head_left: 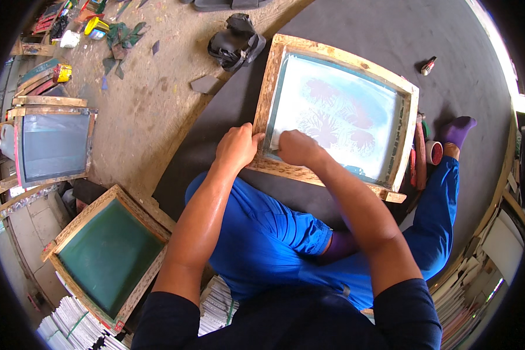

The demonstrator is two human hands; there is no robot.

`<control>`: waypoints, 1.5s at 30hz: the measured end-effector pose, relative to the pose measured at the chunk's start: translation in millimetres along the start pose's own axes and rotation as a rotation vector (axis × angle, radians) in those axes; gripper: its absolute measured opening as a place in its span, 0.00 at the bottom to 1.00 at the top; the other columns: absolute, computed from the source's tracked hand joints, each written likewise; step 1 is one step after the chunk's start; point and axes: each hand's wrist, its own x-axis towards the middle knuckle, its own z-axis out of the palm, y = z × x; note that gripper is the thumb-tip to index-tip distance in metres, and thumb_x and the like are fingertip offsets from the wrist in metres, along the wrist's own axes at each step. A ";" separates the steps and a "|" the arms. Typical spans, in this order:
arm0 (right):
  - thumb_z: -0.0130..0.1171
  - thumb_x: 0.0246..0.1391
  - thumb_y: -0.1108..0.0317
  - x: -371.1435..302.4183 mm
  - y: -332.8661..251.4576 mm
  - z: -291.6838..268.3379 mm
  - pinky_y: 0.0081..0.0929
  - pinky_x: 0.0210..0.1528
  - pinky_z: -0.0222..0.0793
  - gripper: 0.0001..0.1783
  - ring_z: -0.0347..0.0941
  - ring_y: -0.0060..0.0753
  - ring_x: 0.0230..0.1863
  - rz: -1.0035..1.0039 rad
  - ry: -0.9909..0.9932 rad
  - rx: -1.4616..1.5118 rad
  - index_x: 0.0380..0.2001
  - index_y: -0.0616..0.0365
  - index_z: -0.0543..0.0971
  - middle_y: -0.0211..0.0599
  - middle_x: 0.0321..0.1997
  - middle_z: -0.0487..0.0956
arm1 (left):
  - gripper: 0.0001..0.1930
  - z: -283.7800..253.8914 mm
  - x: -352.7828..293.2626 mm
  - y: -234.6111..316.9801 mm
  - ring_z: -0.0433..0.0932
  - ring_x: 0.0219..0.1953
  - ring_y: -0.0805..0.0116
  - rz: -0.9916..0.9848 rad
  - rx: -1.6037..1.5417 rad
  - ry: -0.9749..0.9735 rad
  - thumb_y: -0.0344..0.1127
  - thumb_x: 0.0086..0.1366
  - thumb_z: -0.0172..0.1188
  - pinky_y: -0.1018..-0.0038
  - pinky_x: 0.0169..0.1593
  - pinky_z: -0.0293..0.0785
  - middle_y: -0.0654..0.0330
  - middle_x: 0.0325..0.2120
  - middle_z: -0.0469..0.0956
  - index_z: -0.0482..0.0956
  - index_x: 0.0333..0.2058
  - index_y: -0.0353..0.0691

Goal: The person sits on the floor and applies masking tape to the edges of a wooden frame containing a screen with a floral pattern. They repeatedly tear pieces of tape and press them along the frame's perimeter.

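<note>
Across the dark surface, just ahead of the blue-clad legs, lies a wood-framed screen, pale mesh showing plant-like shapes! The left hand is clamped on its left rail, near the lower corner. Just beside it, apart, the right hand curls over the mesh; whether it grips anything, I can't tell. Beyond the right rail, there's a red-and-white tin.
</note>
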 end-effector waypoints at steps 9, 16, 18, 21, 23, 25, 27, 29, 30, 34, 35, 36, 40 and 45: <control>0.63 0.53 0.66 23.9 9.1 15.6 0.51 0.43 0.78 0.12 0.83 0.62 0.36 -0.185 0.043 0.014 0.31 0.64 0.87 0.59 0.33 0.84 | 0.19 1.1 3.0 0.8 0.85 0.42 0.36 0.006 0.014 -0.018 0.46 0.72 0.64 0.47 0.46 0.80 0.36 0.34 0.85 0.81 0.37 0.31; 0.58 0.51 0.68 -12.6 9.6 -0.4 0.51 0.48 0.78 0.13 0.85 0.59 0.41 -0.109 -0.099 -0.014 0.31 0.67 0.87 0.61 0.35 0.85 | 0.19 -3.7 3.0 0.7 0.86 0.42 0.39 -0.003 0.038 -0.040 0.47 0.71 0.64 0.49 0.46 0.81 0.39 0.34 0.85 0.81 0.38 0.31; 0.56 0.48 0.71 -19.6 -4.0 5.1 0.51 0.49 0.79 0.13 0.84 0.61 0.42 -0.125 -0.058 0.015 0.28 0.69 0.86 0.65 0.38 0.85 | 0.19 -3.8 3.8 0.4 0.86 0.42 0.39 0.006 0.040 -0.037 0.46 0.71 0.64 0.49 0.46 0.81 0.39 0.34 0.85 0.82 0.38 0.31; 0.55 0.48 0.71 -32.7 -7.3 24.5 0.47 0.56 0.77 0.19 0.82 0.61 0.49 -0.158 0.069 -0.030 0.40 0.63 0.88 0.61 0.47 0.84 | 0.19 -2.7 4.9 0.2 0.86 0.42 0.39 0.013 0.040 -0.033 0.46 0.71 0.64 0.48 0.46 0.81 0.38 0.34 0.85 0.82 0.38 0.30; 0.54 0.47 0.73 -40.9 -6.7 17.3 0.44 0.60 0.75 0.23 0.80 0.58 0.54 -0.206 0.078 0.097 0.47 0.61 0.88 0.57 0.49 0.84 | 0.19 -2.5 4.2 -0.3 0.86 0.42 0.38 0.011 0.032 -0.021 0.46 0.71 0.64 0.48 0.46 0.81 0.38 0.34 0.85 0.82 0.38 0.30; 0.54 0.47 0.73 -36.0 9.5 19.1 0.44 0.61 0.74 0.25 0.80 0.57 0.55 -0.231 0.120 0.338 0.49 0.61 0.87 0.55 0.47 0.84 | 0.19 -3.7 3.2 0.5 0.85 0.41 0.38 0.006 0.039 -0.034 0.46 0.71 0.64 0.48 0.46 0.81 0.38 0.34 0.85 0.82 0.38 0.30; 0.52 0.48 0.74 -31.3 13.9 20.7 0.42 0.63 0.73 0.26 0.79 0.55 0.56 -0.229 0.108 0.252 0.50 0.62 0.87 0.54 0.51 0.83 | 0.19 -3.5 2.9 1.2 0.85 0.41 0.38 0.011 0.046 -0.031 0.46 0.71 0.64 0.48 0.46 0.82 0.37 0.34 0.85 0.82 0.38 0.30; 0.51 0.49 0.75 -20.9 3.4 22.7 0.41 0.64 0.72 0.26 0.79 0.53 0.57 -0.218 0.001 0.099 0.51 0.62 0.87 0.54 0.54 0.83 | 0.19 -2.5 4.7 0.4 0.86 0.41 0.38 0.030 0.056 -0.016 0.47 0.71 0.64 0.48 0.45 0.82 0.37 0.34 0.85 0.82 0.38 0.31; 0.51 0.50 0.74 -23.5 -0.6 26.4 0.39 0.65 0.72 0.26 0.79 0.50 0.57 -0.180 0.011 0.086 0.51 0.62 0.87 0.54 0.57 0.82 | 0.20 -2.7 4.9 0.7 0.86 0.41 0.38 0.029 0.055 -0.020 0.47 0.71 0.64 0.48 0.45 0.82 0.37 0.34 0.85 0.82 0.38 0.31; 0.52 0.52 0.72 -35.9 -4.5 -3.2 0.39 0.64 0.73 0.25 0.81 0.48 0.55 -0.238 0.024 0.368 0.51 0.57 0.88 0.51 0.53 0.85 | 0.20 -5.4 2.4 1.5 0.85 0.41 0.37 0.010 0.040 -0.018 0.47 0.71 0.65 0.48 0.45 0.81 0.37 0.33 0.85 0.81 0.37 0.31; 0.52 0.52 0.71 -35.3 -6.6 -6.0 0.39 0.63 0.73 0.24 0.82 0.48 0.54 -0.184 0.067 0.391 0.51 0.56 0.88 0.50 0.51 0.86 | 0.20 -6.2 2.0 2.8 0.85 0.41 0.37 0.011 0.039 -0.017 0.47 0.71 0.65 0.48 0.45 0.81 0.37 0.33 0.85 0.81 0.37 0.30; 0.52 0.52 0.71 -34.0 -8.4 -7.1 0.39 0.62 0.74 0.24 0.83 0.48 0.53 -0.131 0.110 0.414 0.51 0.55 0.88 0.49 0.50 0.86 | 0.20 -5.1 1.3 2.1 0.85 0.41 0.37 0.012 0.033 -0.017 0.47 0.71 0.65 0.48 0.45 0.81 0.37 0.33 0.85 0.81 0.37 0.30; 0.54 0.55 0.69 -12.4 -1.9 13.8 0.46 0.56 0.78 0.18 0.84 0.56 0.47 -0.140 0.099 0.350 0.44 0.54 0.89 0.51 0.44 0.87 | 0.20 -1.9 3.6 -0.8 0.86 0.41 0.37 0.028 0.040 0.001 0.47 0.71 0.65 0.48 0.44 0.81 0.37 0.32 0.85 0.80 0.37 0.31; 0.55 0.57 0.64 2.1 38.6 24.9 0.46 0.54 0.78 0.17 0.84 0.57 0.47 -0.199 -0.005 -0.209 0.39 0.57 0.90 0.51 0.43 0.87 | 0.20 -5.4 5.1 3.3 0.86 0.40 0.38 -0.007 0.004 -0.057 0.48 0.72 0.64 0.48 0.44 0.81 0.38 0.32 0.85 0.80 0.37 0.31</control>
